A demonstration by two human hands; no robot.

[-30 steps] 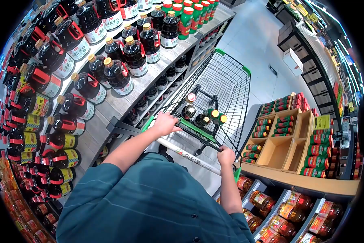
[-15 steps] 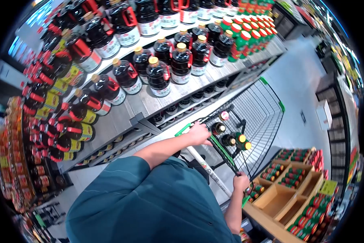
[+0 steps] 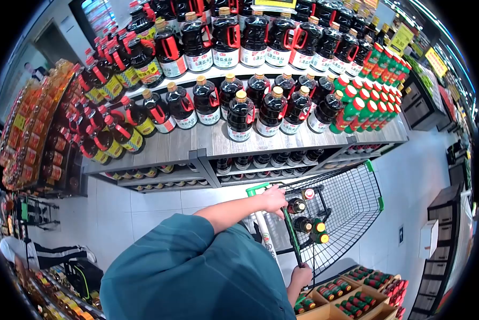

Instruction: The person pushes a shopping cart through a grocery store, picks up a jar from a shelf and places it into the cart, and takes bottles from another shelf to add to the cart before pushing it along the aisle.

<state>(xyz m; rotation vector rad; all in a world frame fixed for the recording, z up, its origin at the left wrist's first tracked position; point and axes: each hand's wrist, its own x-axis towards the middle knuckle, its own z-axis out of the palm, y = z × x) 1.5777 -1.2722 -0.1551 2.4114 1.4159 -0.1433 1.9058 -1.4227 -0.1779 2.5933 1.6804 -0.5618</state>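
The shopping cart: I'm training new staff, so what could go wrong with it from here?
The bottles in the shopping cart have bare basket beyond them; a sudden stop might slide or topple them. The cart's side appears close to the display shelf, so a turn could bump it. The right hand looks near the wooden rack and might get knocked.

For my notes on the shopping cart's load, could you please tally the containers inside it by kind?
Dark bottles: 2
Green bottles with yellow caps: 2
Container with a red-and-white top: 1
Total in the shopping cart: 5
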